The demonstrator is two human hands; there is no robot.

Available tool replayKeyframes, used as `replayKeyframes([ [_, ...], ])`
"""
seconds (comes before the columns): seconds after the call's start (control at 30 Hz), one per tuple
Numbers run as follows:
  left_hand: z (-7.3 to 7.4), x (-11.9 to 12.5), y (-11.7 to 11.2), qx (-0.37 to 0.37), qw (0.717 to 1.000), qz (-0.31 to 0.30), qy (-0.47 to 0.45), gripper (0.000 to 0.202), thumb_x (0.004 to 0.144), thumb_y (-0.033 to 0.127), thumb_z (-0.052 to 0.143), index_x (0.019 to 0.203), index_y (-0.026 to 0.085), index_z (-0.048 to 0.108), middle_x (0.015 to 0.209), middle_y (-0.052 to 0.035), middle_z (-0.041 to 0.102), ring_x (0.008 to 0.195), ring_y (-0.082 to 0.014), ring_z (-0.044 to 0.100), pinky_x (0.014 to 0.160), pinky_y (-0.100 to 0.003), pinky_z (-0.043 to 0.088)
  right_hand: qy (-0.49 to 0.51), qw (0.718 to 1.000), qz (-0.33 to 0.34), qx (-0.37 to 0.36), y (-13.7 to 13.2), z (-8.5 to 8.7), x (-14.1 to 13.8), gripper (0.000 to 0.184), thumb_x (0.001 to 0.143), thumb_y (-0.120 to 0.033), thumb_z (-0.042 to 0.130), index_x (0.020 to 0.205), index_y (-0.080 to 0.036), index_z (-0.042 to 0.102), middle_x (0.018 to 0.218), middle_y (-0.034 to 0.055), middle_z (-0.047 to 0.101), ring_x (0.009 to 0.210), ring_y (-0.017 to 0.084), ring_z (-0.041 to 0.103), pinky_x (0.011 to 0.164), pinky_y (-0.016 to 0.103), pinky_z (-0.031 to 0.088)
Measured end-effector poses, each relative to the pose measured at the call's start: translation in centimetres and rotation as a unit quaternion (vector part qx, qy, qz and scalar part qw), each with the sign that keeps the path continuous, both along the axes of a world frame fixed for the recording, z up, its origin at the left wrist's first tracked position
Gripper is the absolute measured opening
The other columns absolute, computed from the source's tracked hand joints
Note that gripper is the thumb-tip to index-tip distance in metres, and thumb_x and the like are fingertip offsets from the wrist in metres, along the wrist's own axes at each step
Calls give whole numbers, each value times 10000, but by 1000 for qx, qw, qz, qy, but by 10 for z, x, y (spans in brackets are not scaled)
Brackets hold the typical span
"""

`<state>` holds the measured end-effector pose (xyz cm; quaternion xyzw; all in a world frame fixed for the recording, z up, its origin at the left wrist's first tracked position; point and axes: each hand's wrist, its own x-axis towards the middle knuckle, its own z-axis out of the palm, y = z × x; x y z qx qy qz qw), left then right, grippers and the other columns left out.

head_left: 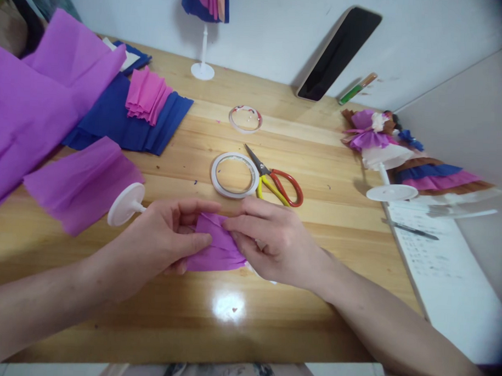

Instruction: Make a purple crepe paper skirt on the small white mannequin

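Observation:
Purple crepe paper [216, 247] lies gathered in folds between my two hands, just over the wooden table. My left hand [171, 234] grips its left side, thumb on top and fingers beneath. At the paper's upper right, my right hand [274, 238] pinches a fold between thumb and fingers. A white stand with a round base [127, 204] sticks out to the left from behind my left hand; its other end is hidden. Some white material peeks out below my right hand. Just beyond the hands are a roll of double-sided tape [214, 176] and scissors [281, 183] with red and yellow handles.
Purple crepe sheets [43, 104], blue pleated paper [109, 114] and a pink pleated piece [147, 95] lie left. A clear tape ring [245, 119] is farther back. A paper-skirted stand [203, 49], a tablet [340, 54], finished paper figures [436, 175], a notebook [449, 271] and pen [416, 231] surround the workspace.

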<state>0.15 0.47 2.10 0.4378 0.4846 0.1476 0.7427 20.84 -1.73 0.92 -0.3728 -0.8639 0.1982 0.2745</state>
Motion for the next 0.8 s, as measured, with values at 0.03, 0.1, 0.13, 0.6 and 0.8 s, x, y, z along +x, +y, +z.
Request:
replayKeyframes([
  [0.03,1,0,0,2,1000,2,-1,434,741,201,688,1173,195,645,531,90,520,366,-29,390,349,-134,268,0,1000,-1,0,-1,0,0,260,832,-27,476,906,-116,709,782,79,648,662,154,572,547,267,463],
  [0.1,2,1,0,1,1000,4,1,430,742,205,688,1169,192,643,525,90,525,361,-32,399,345,-136,271,6,1000,-4,1,-2,0,0,269,845,-35,477,962,-122,702,828,90,669,704,165,608,576,277,497],
  [0.13,2,1,0,-2,1000,4,4,434,745,205,688,1175,193,639,524,89,530,359,-34,405,344,-136,269,11,1000,-6,1,-3,1,0,276,849,-36,478,991,-124,697,844,93,675,721,169,619,588,282,509],
  [0.6,5,1,0,-2,1000,11,15,455,765,188,672,1214,218,608,487,116,492,366,-31,430,341,-113,248,45,999,15,11,-5,1,-1,277,859,-13,492,1042,-74,690,898,128,688,782,183,647,661,295,563],
  [0.8,5,2,0,-1,1000,13,23,486,767,222,674,1245,219,586,533,110,549,378,-29,447,359,-113,286,50,999,12,6,-4,0,-2,299,876,-21,480,1098,-71,674,912,126,685,800,176,640,670,281,560],
])
